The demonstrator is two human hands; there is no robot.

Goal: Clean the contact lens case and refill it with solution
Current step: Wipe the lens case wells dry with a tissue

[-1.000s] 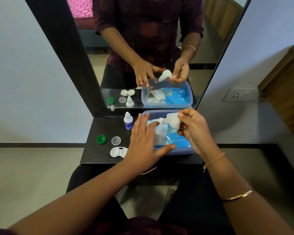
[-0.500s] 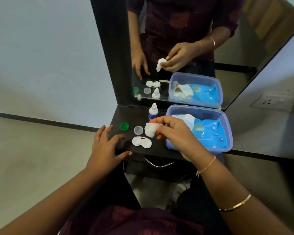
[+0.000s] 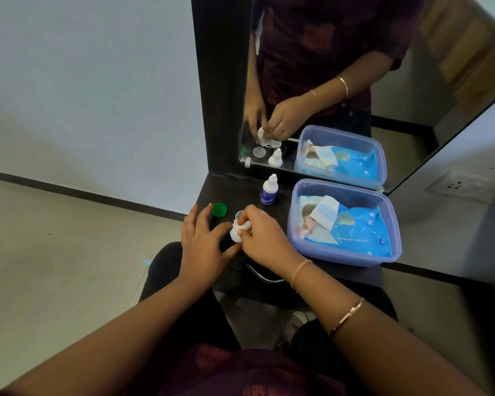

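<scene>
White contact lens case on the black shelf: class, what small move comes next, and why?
Probably rub the crumpled white wipe round a well of the case, plain only in the mirror. The right hand pinches the wipe over it, the left hand rests alongside, and the round green cap lies off.

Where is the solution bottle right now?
In the head view, the solution bottle stands upright near the mirror, just left of the blue tub.

Our left hand (image 3: 203, 244) is spread out, fingers straight. Our right hand (image 3: 262, 238) curls in, pinching a white wipe (image 3: 236, 235), both forearms reaching forward.
</scene>
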